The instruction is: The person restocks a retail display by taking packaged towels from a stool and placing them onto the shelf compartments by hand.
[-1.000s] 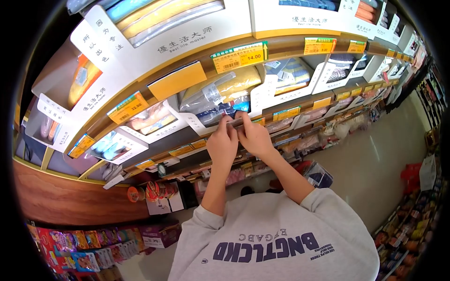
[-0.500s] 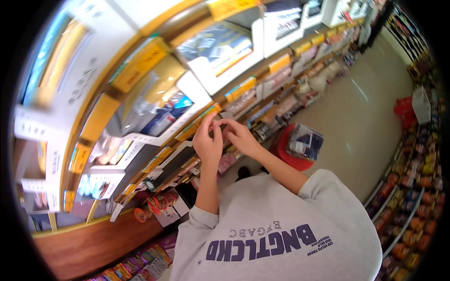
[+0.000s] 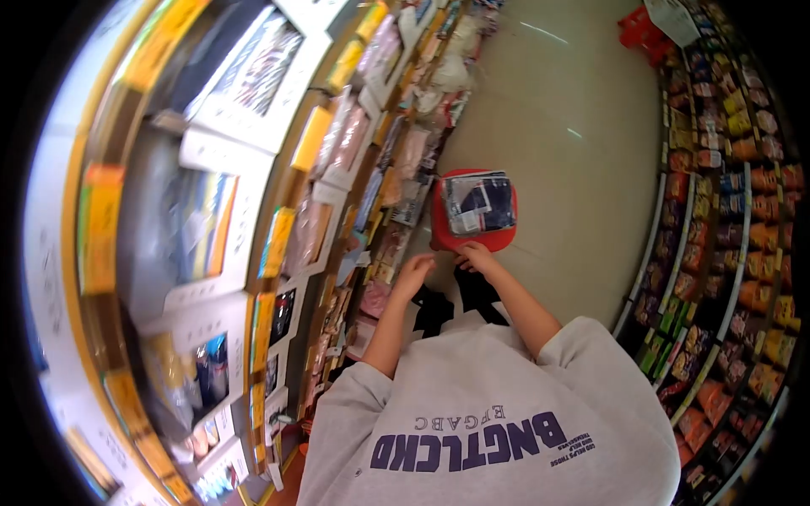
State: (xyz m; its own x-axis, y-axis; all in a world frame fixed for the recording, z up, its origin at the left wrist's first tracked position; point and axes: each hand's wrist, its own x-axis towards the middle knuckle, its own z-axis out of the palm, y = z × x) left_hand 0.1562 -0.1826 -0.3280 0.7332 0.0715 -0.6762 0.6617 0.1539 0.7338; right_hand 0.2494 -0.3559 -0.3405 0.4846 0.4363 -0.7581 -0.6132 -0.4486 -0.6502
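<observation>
My left hand (image 3: 415,275) hangs low beside the shelf, its fingers loosely bent and apart, with nothing visible in them. Close by on its right, my right hand (image 3: 477,257) reaches over the near edge of a red plastic stool (image 3: 499,241). Its fingers look loosely spread and I see nothing in them; whether they touch the stool I cannot tell. On the stool lies a clear plastic-wrapped package (image 3: 479,205) with dark blue and grey folded fabric inside.
To the left, shelves hold white display boxes (image 3: 207,211) of bagged goods and yellow price tags (image 3: 313,139). Snack bags (image 3: 764,228) fill racks on the right. The tiled floor (image 3: 561,169) runs between them. A red object (image 3: 645,35) stands at the far right.
My view has turned right, from the shelf toward the aisle. My hands, fingertips together before, have come apart and now sit near the red stool.
</observation>
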